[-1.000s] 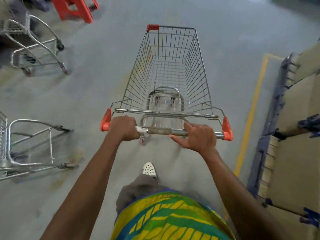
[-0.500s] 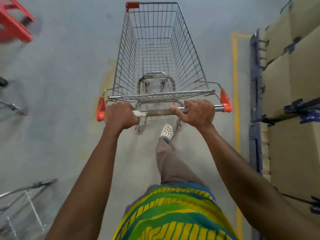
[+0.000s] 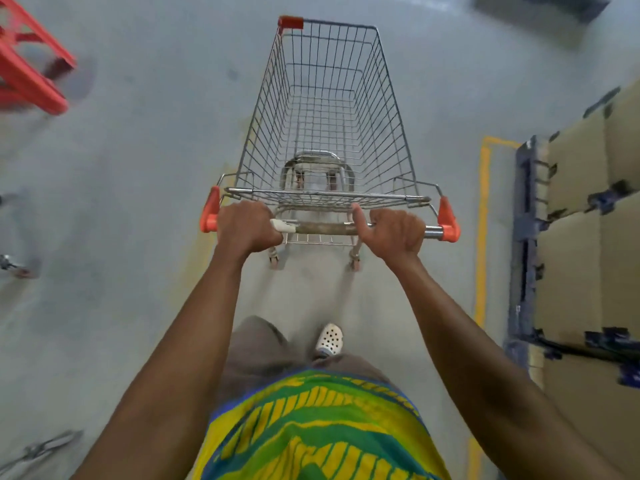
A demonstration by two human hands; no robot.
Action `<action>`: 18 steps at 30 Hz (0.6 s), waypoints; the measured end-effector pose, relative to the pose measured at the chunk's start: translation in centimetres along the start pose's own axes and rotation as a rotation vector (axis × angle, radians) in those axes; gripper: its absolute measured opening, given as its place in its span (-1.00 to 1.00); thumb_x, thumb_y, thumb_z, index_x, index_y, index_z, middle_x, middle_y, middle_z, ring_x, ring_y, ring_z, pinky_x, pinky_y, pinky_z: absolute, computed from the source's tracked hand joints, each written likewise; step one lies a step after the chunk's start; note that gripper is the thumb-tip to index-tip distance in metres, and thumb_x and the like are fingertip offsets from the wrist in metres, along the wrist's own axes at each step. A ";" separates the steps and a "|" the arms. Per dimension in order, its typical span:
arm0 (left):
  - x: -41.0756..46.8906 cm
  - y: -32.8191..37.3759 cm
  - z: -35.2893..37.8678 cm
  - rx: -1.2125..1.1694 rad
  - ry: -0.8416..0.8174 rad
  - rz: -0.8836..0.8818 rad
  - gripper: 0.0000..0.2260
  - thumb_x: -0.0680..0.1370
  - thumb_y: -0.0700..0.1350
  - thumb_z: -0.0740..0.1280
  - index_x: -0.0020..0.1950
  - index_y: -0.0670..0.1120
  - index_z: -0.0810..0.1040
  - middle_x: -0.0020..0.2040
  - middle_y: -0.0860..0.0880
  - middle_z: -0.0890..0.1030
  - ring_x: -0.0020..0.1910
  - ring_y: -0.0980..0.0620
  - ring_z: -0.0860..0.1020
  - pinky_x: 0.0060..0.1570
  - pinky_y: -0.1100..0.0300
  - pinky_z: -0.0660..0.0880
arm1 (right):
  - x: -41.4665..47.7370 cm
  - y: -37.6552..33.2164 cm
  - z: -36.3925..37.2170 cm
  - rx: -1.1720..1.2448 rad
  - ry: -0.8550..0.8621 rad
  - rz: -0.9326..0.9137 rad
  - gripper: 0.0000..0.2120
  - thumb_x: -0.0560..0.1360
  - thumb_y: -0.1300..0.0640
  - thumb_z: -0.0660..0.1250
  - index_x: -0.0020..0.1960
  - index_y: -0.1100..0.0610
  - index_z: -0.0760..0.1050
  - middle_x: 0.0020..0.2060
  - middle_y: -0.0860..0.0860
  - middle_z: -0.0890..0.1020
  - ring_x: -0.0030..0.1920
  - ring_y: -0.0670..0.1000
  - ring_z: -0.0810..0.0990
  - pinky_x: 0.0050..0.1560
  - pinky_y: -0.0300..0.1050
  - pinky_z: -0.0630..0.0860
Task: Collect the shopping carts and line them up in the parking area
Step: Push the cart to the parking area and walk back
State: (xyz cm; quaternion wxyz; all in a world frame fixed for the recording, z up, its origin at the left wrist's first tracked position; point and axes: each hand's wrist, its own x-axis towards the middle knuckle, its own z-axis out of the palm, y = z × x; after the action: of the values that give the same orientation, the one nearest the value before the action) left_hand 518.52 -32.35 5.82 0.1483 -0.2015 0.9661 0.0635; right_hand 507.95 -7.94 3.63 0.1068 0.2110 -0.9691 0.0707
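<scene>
Now you are pushing the shopping cart (image 3: 325, 133) straight ahead over the grey floor (image 3: 138, 168), and the view is shifting as you go; a second ago two other carts were standing off to your left, and now only scraps of metal frame (image 3: 38, 448) are showing at the left edge, so you are leaving them behind. The yellow floor line (image 3: 482, 237) and the stacked cardboard boxes (image 3: 581, 237) on the blue pallet (image 3: 523, 237) are running close along your right, nearer to parallel with the cart than before; that suggests you are steering along the marked bay towards the parking spot, not yet lining anything up.

Your left hand (image 3: 246, 227) is wrapping the handle bar (image 3: 322, 228) with fingers curled tight around it, just inside the orange end cap (image 3: 210, 216); your right hand (image 3: 394, 233) is gripping the bar too, fingers folded over it, but the thumb is now lifting free and pointing forward, where half a second ago it was lying along the bar. The cart's basket is empty; the red stool (image 3: 31, 71) is sitting well apart at upper left. Your white shoe (image 3: 329, 338) is stepping forward under the handle.
</scene>
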 end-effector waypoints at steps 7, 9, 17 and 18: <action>16.0 -6.2 -4.9 0.043 0.073 0.034 -0.74 0.35 0.08 0.35 -0.06 0.03 0.71 -0.25 -0.01 0.61 -0.22 -0.12 0.58 -0.14 0.09 0.43 | 15.2 -5.8 5.1 -0.014 -0.006 0.077 -0.37 0.64 -0.30 0.12 -0.34 0.08 0.64 -0.54 0.01 0.47 -0.47 0.08 0.46 -0.32 -0.13 0.27; 20.1 -8.3 -6.0 0.045 0.113 0.063 -0.72 0.34 0.08 0.34 -0.05 0.03 0.71 -0.24 -0.02 0.62 -0.25 -0.10 0.55 -0.17 0.11 0.42 | 18.9 -7.7 6.6 -0.019 0.018 0.104 -0.38 0.65 -0.28 0.10 -0.31 0.07 0.68 -0.54 0.02 0.49 -0.48 0.08 0.47 -0.32 -0.12 0.29; 34.4 -15.0 -12.6 0.038 0.020 0.092 -0.76 0.34 0.07 0.39 -0.08 0.02 0.71 -0.31 0.04 0.47 -0.31 -0.06 0.45 -0.24 0.13 0.42 | 33.5 -13.8 10.3 -0.031 -0.172 0.145 -0.33 0.60 -0.39 0.06 -0.27 0.06 0.68 -0.45 0.00 0.57 -0.38 0.10 0.58 -0.29 -0.09 0.51; 36.2 -15.8 -13.3 0.036 0.015 0.101 -0.76 0.34 0.07 0.39 -0.08 0.02 0.71 -0.31 0.04 0.46 -0.31 -0.06 0.45 -0.24 0.12 0.42 | 35.3 -14.2 11.0 -0.028 -0.206 0.151 -0.29 0.58 -0.42 0.02 -0.28 0.07 0.68 -0.45 -0.01 0.56 -0.38 0.09 0.57 -0.28 -0.06 0.55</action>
State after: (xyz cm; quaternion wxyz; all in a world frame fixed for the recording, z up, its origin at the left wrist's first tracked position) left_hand 489.82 -62.55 6.14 0.1414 -0.1500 0.9772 0.0518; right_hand 480.64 -36.64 2.67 0.0041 0.1422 -0.9889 0.0428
